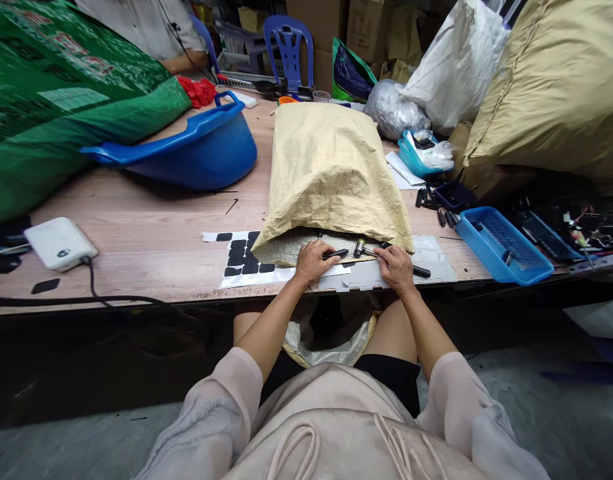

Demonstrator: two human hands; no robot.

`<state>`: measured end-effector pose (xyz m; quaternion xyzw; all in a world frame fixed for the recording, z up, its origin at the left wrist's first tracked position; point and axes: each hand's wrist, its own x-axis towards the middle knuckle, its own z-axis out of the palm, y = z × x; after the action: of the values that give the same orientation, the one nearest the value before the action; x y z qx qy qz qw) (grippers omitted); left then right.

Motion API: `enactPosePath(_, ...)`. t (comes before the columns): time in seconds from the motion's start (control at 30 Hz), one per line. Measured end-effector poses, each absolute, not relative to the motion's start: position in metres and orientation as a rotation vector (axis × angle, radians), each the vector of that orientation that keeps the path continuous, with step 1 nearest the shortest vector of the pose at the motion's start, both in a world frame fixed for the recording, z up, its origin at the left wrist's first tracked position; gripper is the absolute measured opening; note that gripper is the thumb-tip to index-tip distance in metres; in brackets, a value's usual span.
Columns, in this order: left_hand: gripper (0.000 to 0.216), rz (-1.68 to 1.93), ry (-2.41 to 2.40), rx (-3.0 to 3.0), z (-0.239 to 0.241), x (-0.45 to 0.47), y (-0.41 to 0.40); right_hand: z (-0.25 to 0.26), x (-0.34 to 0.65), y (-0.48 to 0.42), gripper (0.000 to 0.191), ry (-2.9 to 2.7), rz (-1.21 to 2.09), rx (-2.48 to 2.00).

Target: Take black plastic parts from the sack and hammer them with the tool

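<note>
My left hand [312,261] is curled around a slim black stick-shaped part [335,254] at the table's near edge. My right hand [396,267] is closed on a small tool with a metal tip [359,248] and a black handle that sticks out to the right [421,271]. Both hands rest on a white sheet [356,277] just in front of the open mouth of a tan woven sack [331,173]. A backing sheet with several black adhesive pads [241,257] lies left of my left hand.
A blue basin [196,150] and a green sack [46,100] sit at the left, with a white box with a cable [60,243] near them. A blue tray [501,243], black parts [443,203] and big sacks [556,87] crowd the right. Another person's arm [186,63] shows far back.
</note>
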<state>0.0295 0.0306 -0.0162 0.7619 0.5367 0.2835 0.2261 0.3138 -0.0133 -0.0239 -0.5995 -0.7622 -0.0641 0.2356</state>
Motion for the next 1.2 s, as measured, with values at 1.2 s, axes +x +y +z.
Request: enactPosePath(1.2, 0.024, 0.788, 2.054, 1.645, 0.009, 0.042, 0.066, -0.021, 0.305, -0.016, 0.030, -2.040, -0.124, -1.691)
